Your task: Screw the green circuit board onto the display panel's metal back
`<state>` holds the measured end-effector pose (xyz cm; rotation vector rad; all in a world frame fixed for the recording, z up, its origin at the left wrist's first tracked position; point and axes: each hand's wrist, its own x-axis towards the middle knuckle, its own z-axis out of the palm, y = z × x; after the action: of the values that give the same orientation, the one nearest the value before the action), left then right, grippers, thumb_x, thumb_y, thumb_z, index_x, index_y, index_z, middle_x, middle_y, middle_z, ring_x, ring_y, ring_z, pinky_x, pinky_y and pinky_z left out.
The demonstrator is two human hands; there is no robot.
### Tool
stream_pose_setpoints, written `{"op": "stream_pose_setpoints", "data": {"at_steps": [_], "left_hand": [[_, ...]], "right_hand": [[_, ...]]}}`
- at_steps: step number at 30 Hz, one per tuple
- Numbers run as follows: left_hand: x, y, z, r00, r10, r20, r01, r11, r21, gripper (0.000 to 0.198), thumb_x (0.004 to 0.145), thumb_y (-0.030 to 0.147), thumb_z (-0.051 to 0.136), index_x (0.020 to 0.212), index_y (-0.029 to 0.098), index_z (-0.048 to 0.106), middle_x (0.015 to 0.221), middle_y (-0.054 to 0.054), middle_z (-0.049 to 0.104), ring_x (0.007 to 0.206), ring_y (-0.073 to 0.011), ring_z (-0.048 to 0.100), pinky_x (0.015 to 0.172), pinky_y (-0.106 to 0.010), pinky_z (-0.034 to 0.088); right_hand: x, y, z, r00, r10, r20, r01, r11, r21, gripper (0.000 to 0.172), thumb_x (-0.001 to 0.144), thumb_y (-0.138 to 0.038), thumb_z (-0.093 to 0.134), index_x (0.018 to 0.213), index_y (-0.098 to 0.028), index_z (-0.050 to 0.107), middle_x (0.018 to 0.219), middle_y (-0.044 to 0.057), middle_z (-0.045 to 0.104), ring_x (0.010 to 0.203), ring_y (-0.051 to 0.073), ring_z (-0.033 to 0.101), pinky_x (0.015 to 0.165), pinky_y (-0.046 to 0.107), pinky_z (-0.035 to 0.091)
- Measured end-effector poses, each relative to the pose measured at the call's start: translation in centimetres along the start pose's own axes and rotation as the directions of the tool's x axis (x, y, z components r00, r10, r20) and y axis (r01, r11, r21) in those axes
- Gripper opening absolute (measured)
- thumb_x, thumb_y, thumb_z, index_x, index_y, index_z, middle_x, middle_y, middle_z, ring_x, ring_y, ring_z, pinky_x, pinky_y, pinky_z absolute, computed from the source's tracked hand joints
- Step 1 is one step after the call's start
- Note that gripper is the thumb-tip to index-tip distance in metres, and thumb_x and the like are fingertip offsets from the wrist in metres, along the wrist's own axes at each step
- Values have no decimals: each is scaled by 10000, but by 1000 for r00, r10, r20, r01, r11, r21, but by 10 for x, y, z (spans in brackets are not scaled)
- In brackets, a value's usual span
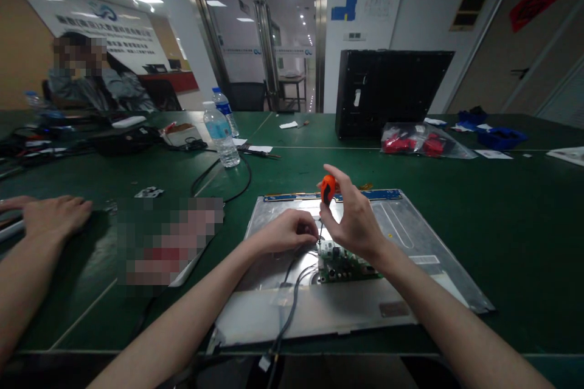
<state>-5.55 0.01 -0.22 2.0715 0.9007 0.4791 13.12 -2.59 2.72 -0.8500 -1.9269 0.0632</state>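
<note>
My right hand [354, 219] grips an orange and black screwdriver [328, 189], held upright with its shaft pointing down. The tip meets the upper left corner of a green circuit board [344, 267]. Close by that corner is my left hand [292, 231], its fingers pinched together near the shaft; what they hold, if anything, is hidden. The board lies on a flat metal display panel [406, 237] with a blue strip [383, 195] along its far edge. Dark cables [292, 310] run from the board's left side across the panel toward me.
A co-worker's hand [55, 216] rests on the green table at left, beside a blurred-out object [177, 249]. Two water bottles [221, 134] stand behind. Farther back are a black monitor [387, 94], a bag with red items [422, 141] and blue trays [502, 137]. Another person [91, 79] sits far left.
</note>
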Motion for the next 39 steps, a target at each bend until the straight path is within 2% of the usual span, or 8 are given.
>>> {"op": "stream_pose_setpoints", "data": {"at_steps": [4,7,14,17,21,27,35,39], "left_hand": [[-1,3,0,1000,16,-14,-16,1000,9,77,753,149,653,812,136,700,763,-15,666,707,-157,584,679,-262,460],[-1,8,1,999,33,-20,-33,999,21,45,749,137,659,772,139,698,738,-12,661,690,-150,580,655,-251,452],[1,8,1,999,44,-11,-44,999,2,34,751,142,661,751,140,695,694,0,653,659,-145,568,637,-242,442],[1,7,1,999,44,-15,-44,999,-16,37,751,166,677,768,141,698,705,0,660,668,-149,574,642,-244,445],[1,7,1,998,49,-28,-49,999,-17,17,736,143,674,730,143,690,684,10,647,661,-142,567,636,-235,442],[1,7,1,999,30,-18,-29,1000,7,41,734,131,658,731,143,697,674,3,650,649,-139,559,610,-223,427],[0,4,2,999,22,-31,-22,1000,-17,57,731,147,649,754,147,702,678,7,639,655,-143,547,619,-231,423],[0,6,2,1000,3,-26,-3,1000,-11,47,720,131,649,721,146,693,654,10,625,629,-133,535,590,-218,407]], "right_hand": [[0,0,-1,1000,9,0,-9,1000,3,495,848,-197,572,1320,-187,423,1026,95,658,875,228,608,795,396,493],[1,1,-1,1000,-10,1,10,1000,-25,505,878,-249,604,1353,-204,440,983,74,624,833,212,577,760,376,489],[1,-1,-1,999,-19,33,20,999,-31,679,905,-201,532,1520,-244,247,917,36,633,760,189,572,709,349,484],[0,-2,0,999,-33,23,34,999,-38,603,889,-173,500,1466,-223,331,981,55,656,760,182,586,716,344,487],[0,0,0,999,-38,7,38,998,-59,517,886,-220,539,1390,-189,427,959,62,667,766,191,591,713,342,477],[1,2,-1,998,-24,53,29,994,-102,554,927,-253,550,1460,-261,398,865,24,661,755,189,579,707,332,456],[1,-1,1,999,32,-15,-33,998,-54,506,849,-183,508,1351,-179,442,884,50,657,731,183,591,668,324,473],[1,1,0,1000,-6,-4,5,999,-51,465,882,-236,550,1336,-194,456,885,43,647,755,188,579,690,331,472]]}}
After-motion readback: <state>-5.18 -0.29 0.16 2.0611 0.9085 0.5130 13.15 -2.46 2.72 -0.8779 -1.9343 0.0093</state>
